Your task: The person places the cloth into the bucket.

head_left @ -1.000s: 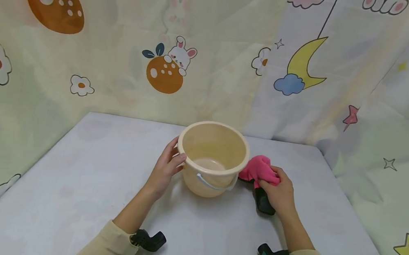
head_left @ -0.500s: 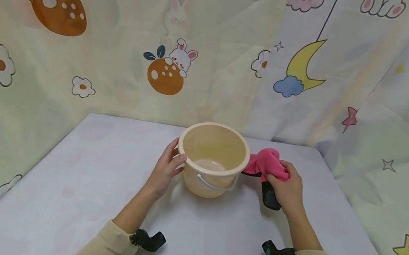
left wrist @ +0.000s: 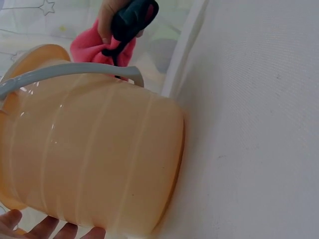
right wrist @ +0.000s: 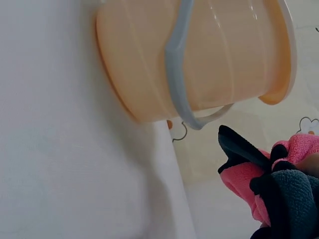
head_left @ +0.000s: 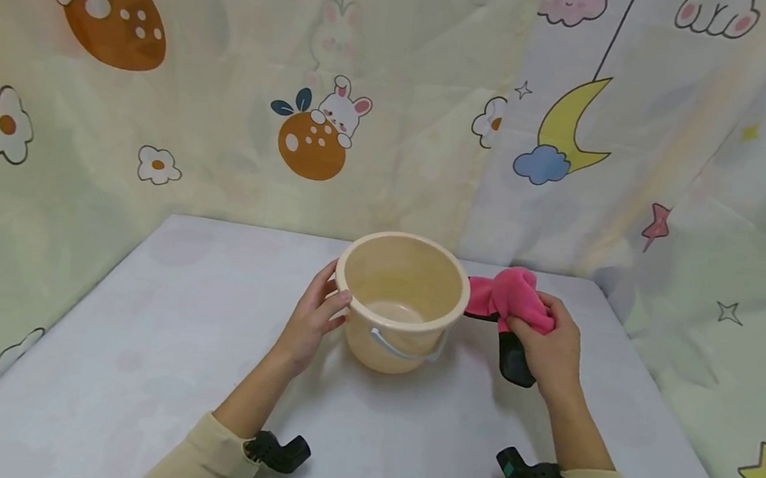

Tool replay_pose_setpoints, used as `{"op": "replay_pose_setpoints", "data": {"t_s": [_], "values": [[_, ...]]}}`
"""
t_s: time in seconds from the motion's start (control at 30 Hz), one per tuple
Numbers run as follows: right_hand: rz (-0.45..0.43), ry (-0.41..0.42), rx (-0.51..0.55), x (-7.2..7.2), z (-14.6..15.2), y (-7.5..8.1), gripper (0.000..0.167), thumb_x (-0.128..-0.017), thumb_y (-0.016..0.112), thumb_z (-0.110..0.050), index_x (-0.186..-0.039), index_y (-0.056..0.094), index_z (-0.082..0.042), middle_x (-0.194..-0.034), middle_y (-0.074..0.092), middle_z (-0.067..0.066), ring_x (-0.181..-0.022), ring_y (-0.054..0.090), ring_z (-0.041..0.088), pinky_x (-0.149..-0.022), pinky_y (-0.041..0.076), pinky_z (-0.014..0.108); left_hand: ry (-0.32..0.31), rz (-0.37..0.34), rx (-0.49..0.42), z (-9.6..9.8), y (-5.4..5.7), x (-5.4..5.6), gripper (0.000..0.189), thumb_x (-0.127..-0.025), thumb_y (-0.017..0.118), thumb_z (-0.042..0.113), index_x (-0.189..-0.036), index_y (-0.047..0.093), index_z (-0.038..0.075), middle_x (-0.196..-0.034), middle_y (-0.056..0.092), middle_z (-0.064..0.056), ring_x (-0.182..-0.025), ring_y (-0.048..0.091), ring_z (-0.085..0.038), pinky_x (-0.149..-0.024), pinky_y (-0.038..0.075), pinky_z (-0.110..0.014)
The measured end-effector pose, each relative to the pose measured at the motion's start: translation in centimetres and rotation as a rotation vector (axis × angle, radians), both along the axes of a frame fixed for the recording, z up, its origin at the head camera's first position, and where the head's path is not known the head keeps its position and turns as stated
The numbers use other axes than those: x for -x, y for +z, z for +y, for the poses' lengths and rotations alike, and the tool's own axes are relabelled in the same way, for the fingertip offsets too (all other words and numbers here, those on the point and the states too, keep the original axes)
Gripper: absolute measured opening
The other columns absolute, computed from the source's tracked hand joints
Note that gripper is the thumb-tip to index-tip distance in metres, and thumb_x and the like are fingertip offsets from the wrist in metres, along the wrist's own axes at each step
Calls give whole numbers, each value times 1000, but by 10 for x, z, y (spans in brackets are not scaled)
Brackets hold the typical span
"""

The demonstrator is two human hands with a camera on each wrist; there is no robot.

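A cream plastic bucket (head_left: pixel 399 302) stands upright on the white table, its light grey handle (right wrist: pixel 175 74) hanging down against the near side. My left hand (head_left: pixel 309 315) rests against the bucket's left wall, thumb at the rim; in the left wrist view its fingertips (left wrist: pixel 67 231) touch the wall. To the right of the bucket my right hand (head_left: pixel 553 344) pinches a crumpled cloth (head_left: pixel 519 297), pink on one side and dark on the other. The cloth is held above the table, its dark end hanging down. Right wrist view shows it apart from the bucket.
The white table (head_left: pixel 208 330) extends around the bucket, with its far edge just behind. A curtain (head_left: pixel 417 104) printed with cartoons hangs beyond it. Each wrist wears a black camera mount (head_left: pixel 278 452).
My right hand has moved right and slightly away from me with the cloth, which has shifted clear of the bucket's side. The left hand and the bucket have hardly moved.
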State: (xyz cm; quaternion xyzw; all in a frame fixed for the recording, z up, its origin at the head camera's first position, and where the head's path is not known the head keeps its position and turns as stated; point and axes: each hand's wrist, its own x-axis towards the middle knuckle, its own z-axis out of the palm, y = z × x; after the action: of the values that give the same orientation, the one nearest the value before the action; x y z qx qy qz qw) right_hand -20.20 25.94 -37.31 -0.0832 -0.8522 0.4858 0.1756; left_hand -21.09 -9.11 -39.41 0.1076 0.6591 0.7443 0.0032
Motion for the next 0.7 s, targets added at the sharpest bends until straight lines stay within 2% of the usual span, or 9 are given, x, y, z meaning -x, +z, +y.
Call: {"op": "replay_pose_setpoints", "data": {"t_s": [0.17,0.3,0.4,0.53,0.7], "values": [[18,-12,-2,-1,0,7,57,-95,73,-26,-146,52,-12,-137,57,13,-113,48,19,-76,47,17,2,-5,-7,-1,1,-1,67,-101,56,29,-163,29,26,-158,42,-17,-132,50,-30,-112,43,-57],[45,-24,6,-2,-1,13,56,-94,74,-25,-145,53,-12,-135,57,10,-111,48,17,-75,47,15,2,-4,-13,-1,1,-1,67,-101,56,29,-163,29,25,-159,41,-17,-137,48,-38,-113,42,-59],[56,-49,2,-2,-1,17,57,-94,75,-25,-145,53,-13,-135,57,8,-111,48,16,-75,47,16,-1,-6,-12,-1,1,-1,68,-101,56,29,-163,28,25,-159,41,-18,-139,46,-40,-114,41,-60],[62,-71,2,-2,-1,21,59,-94,76,-26,-146,52,-15,-138,56,7,-115,46,16,-77,47,17,-2,-8,-6,-1,1,-1,68,-101,56,30,-163,29,26,-159,41,-17,-137,48,-36,-114,41,-61],[85,-91,29,-4,0,26,57,-93,76,-25,-144,54,-16,-134,56,3,-114,46,14,-81,47,22,-9,-3,-6,-1,1,-1,69,-101,56,31,-163,28,27,-160,41,-16,-139,46,-38,-114,40,-61]]}}
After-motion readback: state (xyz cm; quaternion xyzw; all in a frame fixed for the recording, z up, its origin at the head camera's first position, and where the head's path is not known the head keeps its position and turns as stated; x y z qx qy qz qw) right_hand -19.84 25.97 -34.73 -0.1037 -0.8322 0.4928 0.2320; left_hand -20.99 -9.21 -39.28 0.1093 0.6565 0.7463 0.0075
